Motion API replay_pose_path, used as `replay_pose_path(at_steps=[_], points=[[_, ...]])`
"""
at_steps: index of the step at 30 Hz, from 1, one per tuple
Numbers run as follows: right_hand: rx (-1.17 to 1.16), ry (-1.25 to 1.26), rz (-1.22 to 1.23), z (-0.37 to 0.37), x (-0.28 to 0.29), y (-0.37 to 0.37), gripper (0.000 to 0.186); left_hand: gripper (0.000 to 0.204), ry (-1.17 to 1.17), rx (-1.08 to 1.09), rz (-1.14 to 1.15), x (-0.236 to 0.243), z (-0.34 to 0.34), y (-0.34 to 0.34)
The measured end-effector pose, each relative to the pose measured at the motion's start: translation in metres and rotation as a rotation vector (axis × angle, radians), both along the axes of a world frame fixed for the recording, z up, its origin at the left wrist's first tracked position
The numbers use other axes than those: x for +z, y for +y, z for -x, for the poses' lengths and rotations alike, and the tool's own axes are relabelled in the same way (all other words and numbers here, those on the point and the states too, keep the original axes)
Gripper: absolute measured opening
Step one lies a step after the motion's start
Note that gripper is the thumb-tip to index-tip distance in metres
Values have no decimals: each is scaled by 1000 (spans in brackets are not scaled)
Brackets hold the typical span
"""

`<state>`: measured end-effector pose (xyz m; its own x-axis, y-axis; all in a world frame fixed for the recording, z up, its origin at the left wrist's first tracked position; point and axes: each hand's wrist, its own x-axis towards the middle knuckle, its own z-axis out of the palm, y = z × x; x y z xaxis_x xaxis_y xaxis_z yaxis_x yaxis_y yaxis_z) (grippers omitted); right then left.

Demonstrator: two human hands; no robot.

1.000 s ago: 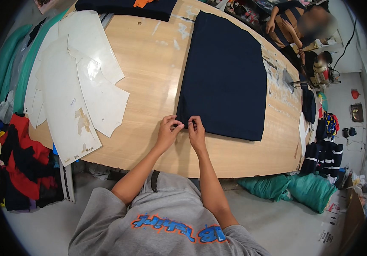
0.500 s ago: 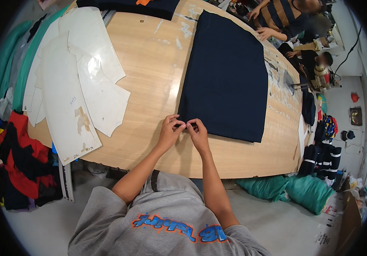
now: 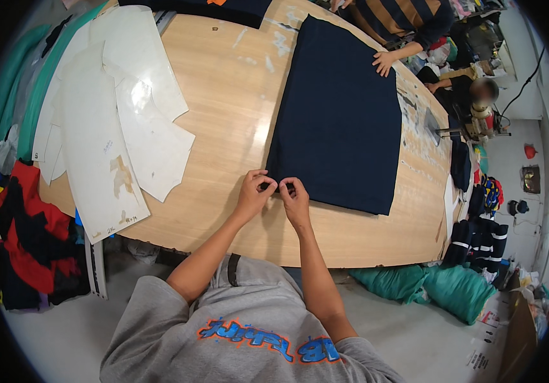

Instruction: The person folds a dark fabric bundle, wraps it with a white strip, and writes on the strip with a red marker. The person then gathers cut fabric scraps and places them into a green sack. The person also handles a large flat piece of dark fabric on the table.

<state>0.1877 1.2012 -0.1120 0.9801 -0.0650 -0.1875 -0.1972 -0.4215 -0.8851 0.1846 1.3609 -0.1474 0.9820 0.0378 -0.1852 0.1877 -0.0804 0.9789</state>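
A large piece of navy fabric (image 3: pixel 338 115), seemingly in stacked layers, lies flat on the wooden table (image 3: pixel 223 96). At its near left corner, my left hand (image 3: pixel 254 193) pinches the cloth between thumb and fingertips. My right hand (image 3: pixel 295 201) pinches the same corner just beside it, the two thumbs almost meeting. How many layers are between my fingers is hidden. At the far right edge of the fabric rests a co-worker's hand (image 3: pixel 385 62), fingers spread.
White pattern templates (image 3: pixel 99 147) overlap along the table's left side. Red and black cloth (image 3: pixel 35 230) is heaped at the lower left. Green bundles (image 3: pixel 456 290) lie on the floor to the right. Another person sits by a sewing machine (image 3: pixel 480 118) at the far right.
The co-worker at the far side has leaned in, and one of their hands now lies on the fabric's far edge. My hands keep pinching the corner, nearly in place.
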Motion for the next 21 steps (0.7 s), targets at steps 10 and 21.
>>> replay_pose_path(at_steps=[10,21], points=[[5,-7,-37,-1,-2,-1,12,18,39,-72,22,4,-5,7],[24,0,16,0,4,-3,13,18,77,-90,39,4,-2,7]])
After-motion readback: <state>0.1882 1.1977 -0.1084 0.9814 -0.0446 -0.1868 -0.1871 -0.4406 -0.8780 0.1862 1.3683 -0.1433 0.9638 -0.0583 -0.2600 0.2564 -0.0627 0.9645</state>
